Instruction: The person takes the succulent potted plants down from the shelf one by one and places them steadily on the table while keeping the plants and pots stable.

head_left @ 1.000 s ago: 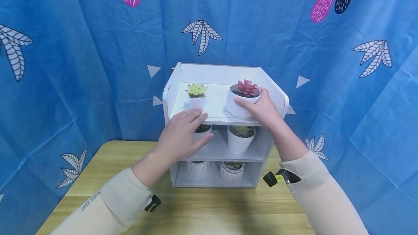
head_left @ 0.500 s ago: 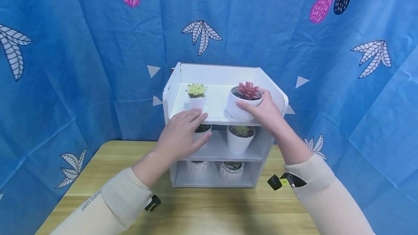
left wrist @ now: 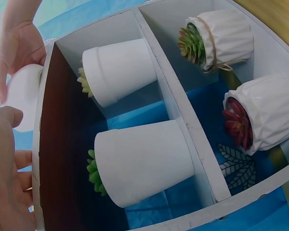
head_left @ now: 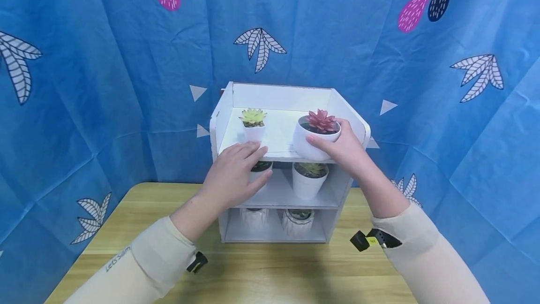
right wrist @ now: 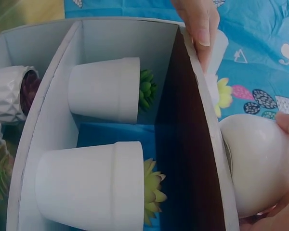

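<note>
My right hand (head_left: pixel 343 147) grips a round white pot with a red succulent (head_left: pixel 322 122), thumb in front and fingers round its far right side. The pot stands at the right front of the shelf unit's top, and its rounded underside (right wrist: pixel 262 163) shows at the shelf edge in the right wrist view. My left hand (head_left: pixel 232 172) rests at the top shelf's front edge, fingers fairly straight, thumb lower. Just behind its fingertips is a small white pot (head_left: pixel 254 133) with a yellow-green succulent (head_left: pixel 253 116); whether they touch it is unclear.
The white shelf unit (head_left: pixel 280 89) stands on a wooden table (head_left: pixel 270 276). Two plain white pots (left wrist: pixel 144 161) with succulents sit on its middle shelf. Two ribbed white pots (left wrist: pixel 265 110) occupy the bottom shelf, one tied with twine. A blue patterned cloth (head_left: pixel 126 60) hangs behind.
My right hand and the round pot with the red succulent have shifted slightly right and toward the shelf's front edge. My left hand has stayed in place.
</note>
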A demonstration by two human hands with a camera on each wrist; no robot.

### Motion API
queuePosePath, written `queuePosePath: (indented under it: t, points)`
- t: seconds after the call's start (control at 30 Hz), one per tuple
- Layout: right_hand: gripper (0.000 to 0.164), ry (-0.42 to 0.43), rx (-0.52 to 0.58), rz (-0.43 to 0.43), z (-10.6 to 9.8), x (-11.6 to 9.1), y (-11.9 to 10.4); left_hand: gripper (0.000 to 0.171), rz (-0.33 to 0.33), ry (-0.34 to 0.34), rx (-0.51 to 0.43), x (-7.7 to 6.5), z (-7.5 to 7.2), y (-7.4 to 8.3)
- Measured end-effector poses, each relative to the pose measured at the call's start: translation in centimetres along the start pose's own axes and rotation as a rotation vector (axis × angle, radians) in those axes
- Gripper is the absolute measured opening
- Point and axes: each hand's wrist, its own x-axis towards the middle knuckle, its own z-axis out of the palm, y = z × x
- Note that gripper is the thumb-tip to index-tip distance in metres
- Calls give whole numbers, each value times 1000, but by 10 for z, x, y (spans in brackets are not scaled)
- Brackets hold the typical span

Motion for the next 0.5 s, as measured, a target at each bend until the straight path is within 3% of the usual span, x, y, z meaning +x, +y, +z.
queuePosePath:
  t: [0.5]
  points:
    - [107,-39,7,-43,-7,-13,5,62,3,9,4,0,2,1]
